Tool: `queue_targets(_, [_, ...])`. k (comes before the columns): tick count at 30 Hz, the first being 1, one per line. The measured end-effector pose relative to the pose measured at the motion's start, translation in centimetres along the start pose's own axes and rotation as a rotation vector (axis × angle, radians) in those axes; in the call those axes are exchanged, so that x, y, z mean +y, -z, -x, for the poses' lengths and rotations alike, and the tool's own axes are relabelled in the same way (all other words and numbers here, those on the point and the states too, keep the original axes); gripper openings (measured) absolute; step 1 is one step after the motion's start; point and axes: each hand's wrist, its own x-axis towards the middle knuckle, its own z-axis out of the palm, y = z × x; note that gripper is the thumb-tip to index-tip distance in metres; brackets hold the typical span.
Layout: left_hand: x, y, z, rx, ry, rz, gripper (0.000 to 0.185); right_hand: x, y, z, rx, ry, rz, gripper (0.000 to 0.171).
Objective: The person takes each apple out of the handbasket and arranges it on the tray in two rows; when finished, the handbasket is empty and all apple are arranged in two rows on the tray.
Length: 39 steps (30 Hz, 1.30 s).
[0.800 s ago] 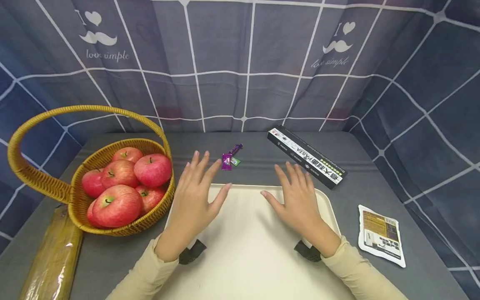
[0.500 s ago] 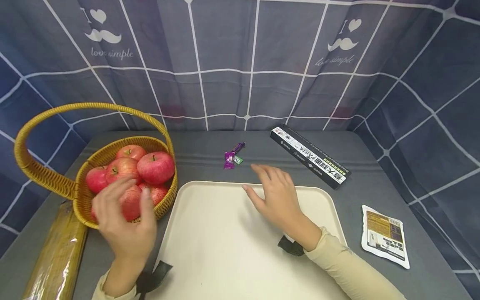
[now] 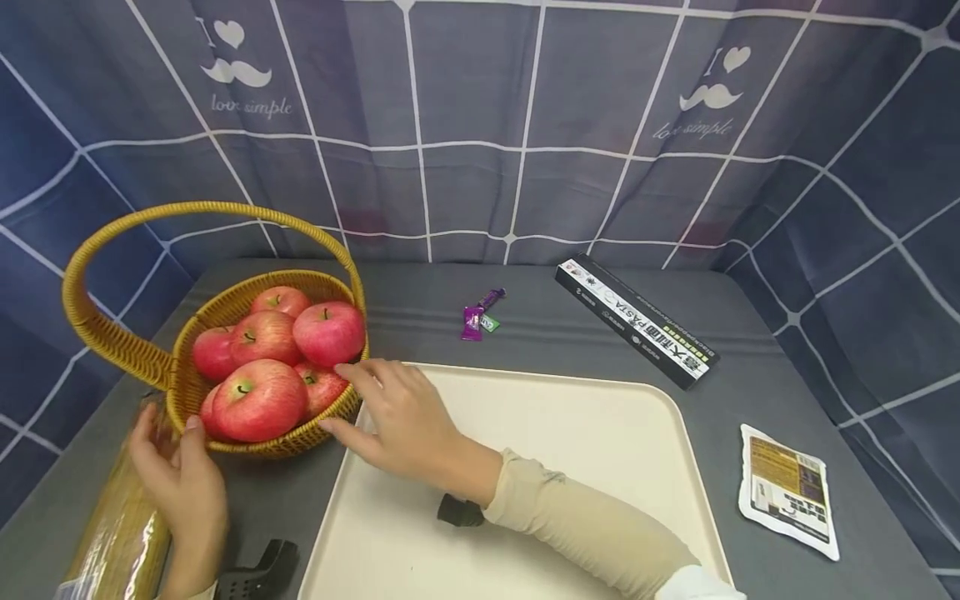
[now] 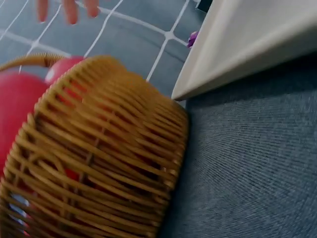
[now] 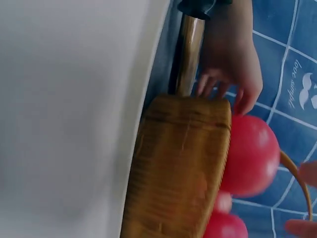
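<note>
A wicker basket (image 3: 262, 446) with a tall hoop handle holds several red apples (image 3: 258, 398) at the table's left. My left hand (image 3: 168, 437) lies against the basket's near-left wall with fingers fairly straight. My right hand (image 3: 352, 400) reaches across the cream tray (image 3: 570, 433) and touches the basket's right side, index finger at the rim and thumb lower on the wall. The left wrist view shows the basket's weave (image 4: 99, 148) close up beside the tray's corner (image 4: 247, 44). In the right wrist view the left hand (image 5: 230, 59) sits behind the basket (image 5: 178, 163) and an apple (image 5: 250, 153).
A long pack of spaghetti (image 3: 112, 542) lies at the front left, under the left hand. Behind the tray lie small purple candies (image 3: 474, 321). A black pasta box (image 3: 637, 321) lies at the back right, and a white sachet (image 3: 787, 487) to the right. Checked cloth walls surround the grey table.
Both hands have left the tray's far edge. The left swung to the basket's near-left wall; the right crossed over the tray to the basket's right side.
</note>
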Motion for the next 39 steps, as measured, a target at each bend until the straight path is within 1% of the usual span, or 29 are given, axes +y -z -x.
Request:
queue_targets(2, [-0.4, 0.0, -0.3, -0.049, 0.055, 0.032, 0.041, -1.1, -1.1, -1.2, 0.02, 0.027, -0.011, 0.06])
queue_targets(4, [-0.8, 0.0, -0.5, -0.089, 0.081, 0.013, 0.041, -2.0, -2.1, -2.5, 0.053, 0.051, -0.009, 0.065])
queue_targets(6, [-1.0, -0.1, -0.5, -0.124, 0.083, -0.02, 0.042, -2.7, -3.1, -3.8, 0.08, 0.058, -0.022, 0.07])
queue_targets(8, [-1.2, -0.2, -0.4, -0.134, 0.068, -0.022, 0.042, -3.2, -4.0, -4.8, 0.09, 0.058, -0.034, 0.075])
queue_targets(11, [-1.4, -0.3, -0.2, -0.143, 0.035, -0.011, 0.042, -3.7, -5.1, -5.9, 0.052, 0.045, -0.052, 0.081])
queue_targets(15, [-1.5, -0.3, -0.1, -0.151, 0.004, -0.007, 0.042, -4.1, -6.1, -6.3, -0.052, 0.026, -0.052, 0.072])
queue_targets(17, [-1.4, -0.3, -0.1, -0.15, 0.006, -0.002, 0.042, -4.1, -6.2, -6.1, -0.083, 0.016, -0.09, 0.065])
queue_targets(19, [-1.3, -0.4, -0.1, -0.149, 0.023, 0.016, 0.042, -4.0, -6.1, -6.0, -0.07, 0.026, -0.145, 0.059])
queue_targets(21, [-1.2, -0.3, -0.1, -0.151, 0.044, 0.011, 0.042, -3.6, -5.6, -5.7, -0.037, 0.042, -0.207, 0.058])
queue_targets(23, [-1.1, -0.2, -0.1, -0.156, 0.062, 0.005, 0.042, -3.1, -5.0, -5.3, 0.015, 0.067, -0.276, 0.059])
queue_targets(26, [-1.0, 0.0, 0.0, -0.157, 0.067, -0.015, 0.043, -2.1, -3.9, -4.2, 0.061, 0.08, -0.347, 0.059])
queue_targets(28, [-1.1, 0.1, 0.0, -0.15, 0.058, -0.02, 0.043, -1.3, -3.2, -3.2, 0.065, 0.07, -0.4, 0.057])
queue_targets(30, [-1.2, 0.2, -0.1, -0.147, 0.051, -0.022, 0.043, -0.3, -2.5, -2.1, 0.041, 0.036, -0.453, 0.056])
queue_targets(32, [-1.2, 0.2, -0.1, -0.147, 0.051, -0.021, 0.043, 0.7, -2.1, -1.0, 0.003, -0.024, -0.514, 0.054])
queue_targets(34, [-1.3, 0.2, -0.2, -0.15, 0.055, -0.026, 0.043, 1.7, -1.8, 0.0, -0.046, -0.085, -0.55, 0.052])
queue_targets(37, [-1.3, 0.2, -0.2, -0.151, 0.054, -0.026, 0.043, 3.2, -2.1, 1.2, -0.129, -0.158, -0.544, 0.049])
queue_targets(39, [-1.3, 0.2, -0.1, -0.15, 0.05, -0.026, 0.043, 4.0, -2.6, 1.8, -0.195, -0.187, -0.523, 0.048])
